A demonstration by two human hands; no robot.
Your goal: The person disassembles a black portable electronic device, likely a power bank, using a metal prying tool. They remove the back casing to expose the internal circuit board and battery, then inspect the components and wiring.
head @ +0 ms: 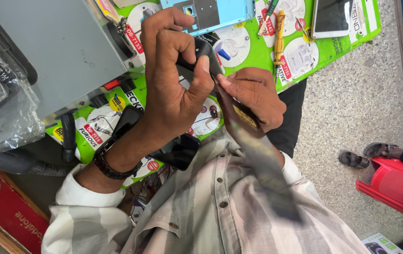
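Up close, seen from above: left hand [173, 89] wrapped tight around a small black phone [201, 56], thumb pressed along its edge, held just above the desk [258, 56]. Right hand [258, 96] closed on a thin flat tool [246, 117], tip meeting the phone's lower edge; a long blurred strip [267, 164] trailing down over the striped shirt. Best done, by the look of it, with the phone gripped steady and the tool kept shallow and slow along the seam. Bright green printed mat over the desk, carrying a light blue phone [211, 13], a yellow-handled screwdriver [280, 35], a white phone [333, 18], a grey box [55, 47]. Beyond, speckled floor [352, 117], a red stool [387, 181], someone's sandalled feet [368, 154].
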